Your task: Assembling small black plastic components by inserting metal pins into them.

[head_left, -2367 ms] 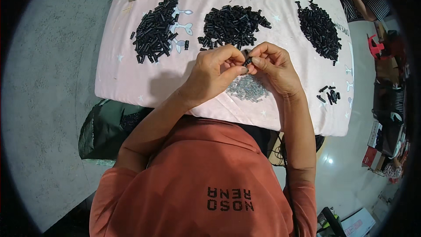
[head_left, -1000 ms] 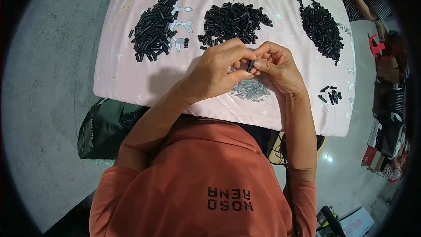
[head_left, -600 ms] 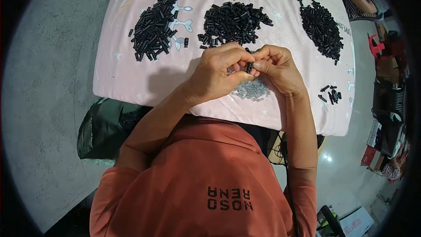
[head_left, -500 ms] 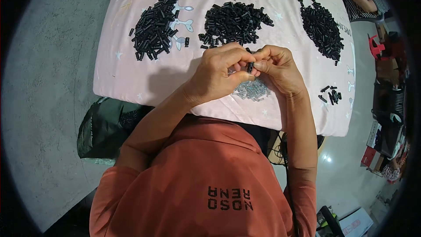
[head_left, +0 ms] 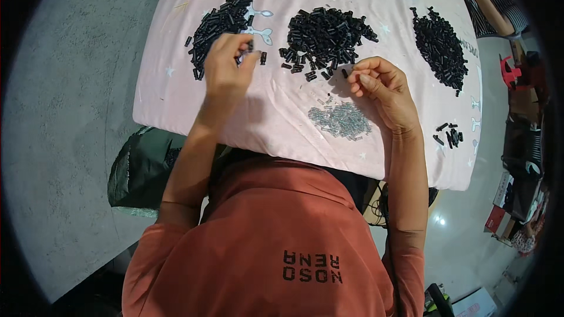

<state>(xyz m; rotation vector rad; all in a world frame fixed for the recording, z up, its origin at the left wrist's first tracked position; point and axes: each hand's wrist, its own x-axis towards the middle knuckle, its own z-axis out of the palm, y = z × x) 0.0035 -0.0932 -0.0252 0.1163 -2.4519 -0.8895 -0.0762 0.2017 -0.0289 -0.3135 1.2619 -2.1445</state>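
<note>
1. Your left hand (head_left: 226,69) is over the near edge of the left black pile (head_left: 224,17); its thumb and index tip stand slightly apart. A dark piece (head_left: 251,44) shows between them, but I cannot tell whether you grip it.
2. Your right hand (head_left: 385,88) has its thumb against its curled fingers. A small black piece (head_left: 345,73) shows just beside the tips; I cannot tell whether you pinch it or it lies on the cloth.
3. Between your hands and farther out is the middle black pile (head_left: 324,35); nearer you lies a flat patch of tiny silvery pieces (head_left: 339,121).
4. The right black pile (head_left: 440,50) and a small black cluster (head_left: 452,137) lie to your right on the pink cloth (head_left: 282,123).
</note>
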